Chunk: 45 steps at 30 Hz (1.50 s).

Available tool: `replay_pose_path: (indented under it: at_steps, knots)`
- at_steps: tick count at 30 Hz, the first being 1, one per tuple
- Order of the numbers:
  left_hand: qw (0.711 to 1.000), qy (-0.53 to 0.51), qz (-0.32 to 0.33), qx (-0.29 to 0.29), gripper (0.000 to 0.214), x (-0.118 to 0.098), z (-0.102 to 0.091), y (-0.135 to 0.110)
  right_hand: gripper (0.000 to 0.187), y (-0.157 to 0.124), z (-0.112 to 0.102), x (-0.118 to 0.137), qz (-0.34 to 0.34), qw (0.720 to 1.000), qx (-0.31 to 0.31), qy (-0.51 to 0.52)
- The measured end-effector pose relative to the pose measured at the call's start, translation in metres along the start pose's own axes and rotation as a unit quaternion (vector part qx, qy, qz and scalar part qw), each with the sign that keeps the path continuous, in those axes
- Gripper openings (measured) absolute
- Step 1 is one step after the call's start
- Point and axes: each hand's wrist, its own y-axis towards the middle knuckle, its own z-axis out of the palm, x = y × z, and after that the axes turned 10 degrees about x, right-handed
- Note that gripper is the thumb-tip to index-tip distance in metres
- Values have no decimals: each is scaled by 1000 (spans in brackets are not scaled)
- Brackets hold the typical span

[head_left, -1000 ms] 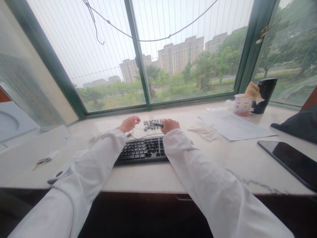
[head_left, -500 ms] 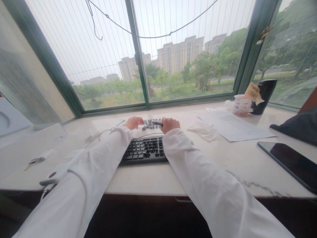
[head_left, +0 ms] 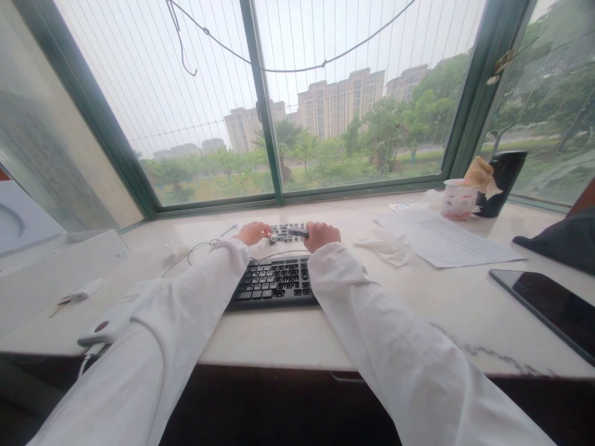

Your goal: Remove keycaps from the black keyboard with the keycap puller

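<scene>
A black keyboard [head_left: 274, 294] lies on the counter between my forearms. Some of its keycaps are in place at the left, while many spots look bare in the middle and right. Beyond it, loose dark keycaps [head_left: 280, 229] lie in rows. My right hand [head_left: 324, 236] is closed round a slim dark tool [head_left: 299, 233] whose tip points left over these keycaps; its exact kind is too small to tell. At the left end of the rows is my left hand [head_left: 252, 233], its fingers drawn together near the tool's tip. Whatever they pinch is too small to make out.
Right of my hands lie a crumpled tissue [head_left: 385, 246], printed paper [head_left: 446, 238] and a phone [head_left: 548, 310]. A cup [head_left: 458, 199] stands by the window near a black cylinder [head_left: 506, 179]. On the left are a white box [head_left: 60, 266], a key [head_left: 69, 300] and thin cable [head_left: 198, 249].
The view has shifted slightly. My left fingers and the tool's tip have moved a little over the loose keycaps; both hands keep nearly the same place.
</scene>
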Motion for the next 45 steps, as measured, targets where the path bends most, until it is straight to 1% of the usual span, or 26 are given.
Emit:
replay_pose_path:
  at_steps: [7,12,17,22,29,32,36,40,45]
  knots:
    - [1000,1,3,0,18,4,-2,2,21,1,1,0,2,1000,-6,-2]
    - [1000,0,1,-11,20,1,-1,6,22,1,2,-1,-5,1000,-3,1]
    - [1000,1,12,-8,17,-4,-6,9,22,1,1,-1,3,1000,-2,-1]
    - [1000,2,16,-2,13,-1,-10,8,21,0,1,-1,0,1000,-4,1]
    - [1000,1,19,-1,19,7,-9,7,18,3,4,-2,-8,1000,-11,4]
    - [1000,11,27,12,22,8,-9,8,17,4,5,-3,-10,1000,-19,-2]
    - [998,31,41,27,21,7,-10,9,18,4,5,-3,-7,1000,-17,-5]
    - [998,39,34,23,17,5,-11,11,20,4,5,-2,-4,1000,-7,-4]
    - [999,41,24,21,19,-1,-10,19,21,4,5,-3,-1,1000,-8,-7]
